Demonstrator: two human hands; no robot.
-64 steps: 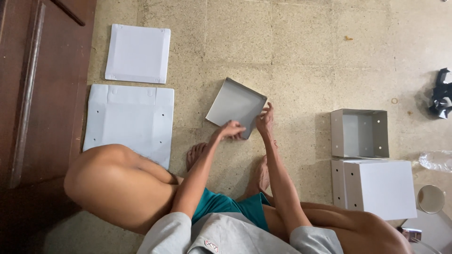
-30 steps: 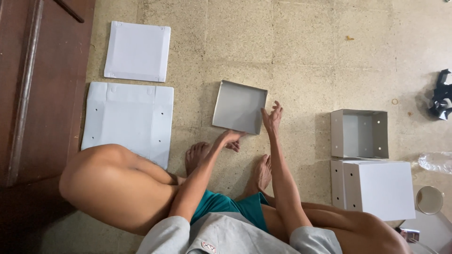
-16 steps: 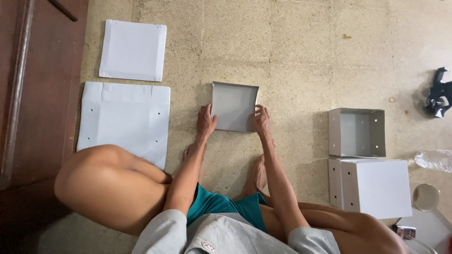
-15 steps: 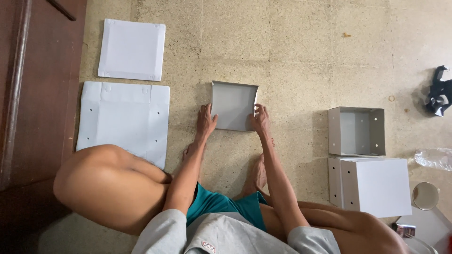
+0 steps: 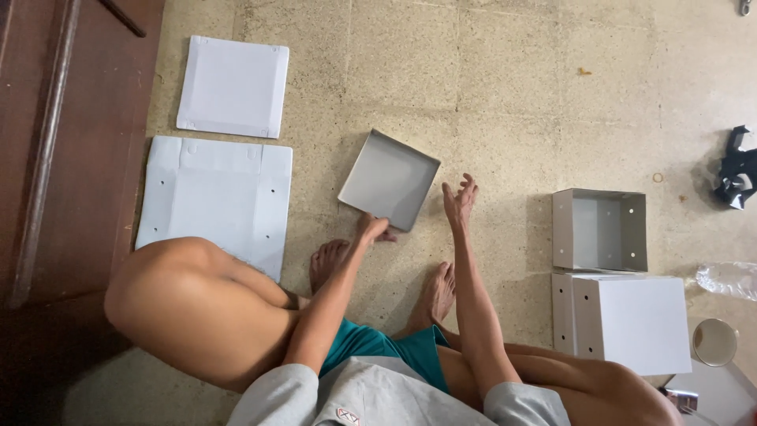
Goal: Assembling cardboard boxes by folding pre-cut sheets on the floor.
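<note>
A shallow grey tray (image 5: pixel 389 181) lies tilted on the tiled floor (image 5: pixel 505 87), just ahead of both hands. The left hand (image 5: pixel 372 229) touches its near corner, fingers curled. The right hand (image 5: pixel 459 202) hovers just beside it, fingers spread, empty.

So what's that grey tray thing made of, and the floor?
The shallow grey tray by the left hand looks like thin matte cardboard: folded-up rims, crisp corners. It could be plastic board. The floor seems to be speckled stone tile, with grout lines showing.
</note>
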